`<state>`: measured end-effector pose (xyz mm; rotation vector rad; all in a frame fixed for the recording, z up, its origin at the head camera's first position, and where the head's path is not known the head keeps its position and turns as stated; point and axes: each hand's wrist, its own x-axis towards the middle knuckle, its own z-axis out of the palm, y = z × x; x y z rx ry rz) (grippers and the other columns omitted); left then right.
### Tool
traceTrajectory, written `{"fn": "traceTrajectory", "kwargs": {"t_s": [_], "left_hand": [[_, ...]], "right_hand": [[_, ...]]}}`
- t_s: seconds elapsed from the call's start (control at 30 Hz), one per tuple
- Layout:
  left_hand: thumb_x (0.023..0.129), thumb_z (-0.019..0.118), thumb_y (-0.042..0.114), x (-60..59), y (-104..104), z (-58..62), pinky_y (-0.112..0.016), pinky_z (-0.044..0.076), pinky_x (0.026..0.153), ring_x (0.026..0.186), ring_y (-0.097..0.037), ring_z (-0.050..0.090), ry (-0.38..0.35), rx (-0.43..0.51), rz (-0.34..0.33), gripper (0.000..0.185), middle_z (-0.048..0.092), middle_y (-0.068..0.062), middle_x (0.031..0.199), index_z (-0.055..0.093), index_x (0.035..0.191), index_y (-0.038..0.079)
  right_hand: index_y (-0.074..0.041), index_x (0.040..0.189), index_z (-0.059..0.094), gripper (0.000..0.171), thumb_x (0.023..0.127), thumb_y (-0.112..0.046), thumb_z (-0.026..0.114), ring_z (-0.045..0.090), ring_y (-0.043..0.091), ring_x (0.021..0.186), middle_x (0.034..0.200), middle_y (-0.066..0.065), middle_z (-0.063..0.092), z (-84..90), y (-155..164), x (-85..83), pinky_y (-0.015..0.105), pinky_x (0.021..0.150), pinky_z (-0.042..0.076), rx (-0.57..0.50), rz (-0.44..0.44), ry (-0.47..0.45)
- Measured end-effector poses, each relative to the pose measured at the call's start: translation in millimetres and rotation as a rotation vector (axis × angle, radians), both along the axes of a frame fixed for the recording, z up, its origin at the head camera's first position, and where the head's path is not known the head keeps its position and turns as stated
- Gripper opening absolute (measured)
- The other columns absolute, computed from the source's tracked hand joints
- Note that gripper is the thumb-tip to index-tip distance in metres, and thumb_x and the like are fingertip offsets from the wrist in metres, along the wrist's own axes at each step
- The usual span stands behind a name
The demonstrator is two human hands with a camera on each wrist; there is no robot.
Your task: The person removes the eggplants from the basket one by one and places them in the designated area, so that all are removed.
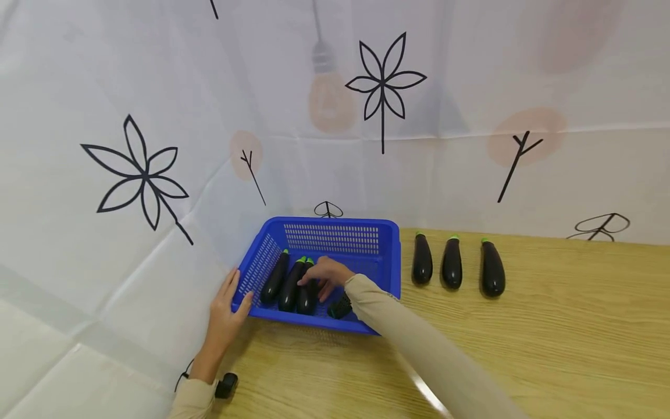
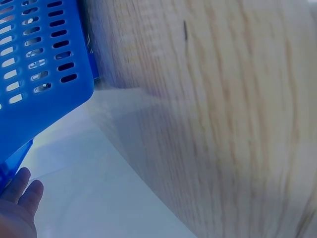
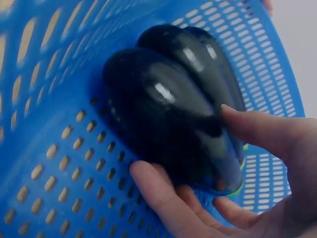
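Note:
A blue plastic basket (image 1: 335, 222) stands on the table, and three dark purple eggplants with green tips lie side by side in its left half. Inside it, my right hand (image 1: 330, 273) grips the rightmost of these, an eggplant (image 3: 163, 99) with the thumb on one side and the fingers on the other. The middle eggplant (image 1: 291, 288) and the left eggplant (image 1: 274, 279) lie close by. At the basket's near left corner, my left hand (image 1: 224, 308) holds the rim. In the left wrist view only a few fingers (image 2: 30, 198) show beside the basket.
To the right of the basket, an eggplant (image 1: 421, 260), another eggplant (image 1: 452, 265) and a third eggplant (image 1: 492, 269) lie in a row on the wooden table (image 1: 576, 326). A white patterned cloth (image 1: 450, 174) hangs behind and along the left.

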<state>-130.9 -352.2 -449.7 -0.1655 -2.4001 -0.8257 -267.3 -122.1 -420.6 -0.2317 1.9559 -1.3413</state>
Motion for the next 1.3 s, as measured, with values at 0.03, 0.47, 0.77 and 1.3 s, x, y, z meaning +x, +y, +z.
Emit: {"fn": "traceTrajectory", "kwargs": {"t_s": [0.03, 0.47, 0.77, 1.3], "left_hand": [[0.088, 0.063, 0.012, 0.2, 0, 0.1, -0.062, 0.035, 0.096, 0.129, -0.042, 0.038, -0.002, 0.002, 0.001, 0.060, 0.037, -0.021, 0.145, 0.039, 0.140, -0.007], [0.087, 0.063, 0.011, -1.4, 0, -0.5, -0.061, 0.035, 0.097, 0.129, -0.041, 0.039, -0.002, -0.001, 0.012, 0.060, 0.037, -0.020, 0.145, 0.040, 0.140, -0.006], [0.088, 0.063, 0.012, -0.2, 1, 0.5, -0.062, 0.035, 0.097, 0.129, -0.042, 0.038, -0.013, -0.001, 0.010, 0.060, 0.037, -0.020, 0.146, 0.039, 0.140, -0.006], [0.090, 0.062, 0.015, 1.6, 1, 1.8, -0.061, 0.033, 0.099, 0.131, -0.040, 0.036, -0.040, 0.000, 0.027, 0.060, 0.036, -0.019, 0.147, 0.038, 0.142, -0.004]], "right_hand": [[0.010, 0.130, 0.041, 0.068, 0.078, -0.015, 0.076, 0.066, 0.041, 0.075, 0.107, 0.034, 0.057, -0.3, -1, 0.9, 0.043, 0.061, 0.057, 0.011, -0.005, 0.018], [0.009, 0.105, 0.058, 0.040, 0.074, -0.012, 0.072, 0.066, 0.038, 0.068, 0.091, 0.026, 0.061, 0.2, 1, 1.6, 0.042, 0.060, 0.057, 0.017, -0.041, 0.028], [0.003, 0.090, 0.062, 0.023, 0.074, -0.013, 0.068, 0.066, 0.036, 0.068, 0.083, 0.022, 0.064, 9.6, 11, 0.8, 0.043, 0.061, 0.057, -0.013, -0.024, 0.040], [0.001, 0.078, 0.066, 0.014, 0.077, -0.012, 0.068, 0.066, 0.029, 0.061, 0.080, 0.016, 0.066, 48.4, 31, 6.9, 0.047, 0.064, 0.056, -0.113, 0.048, 0.091]]}}
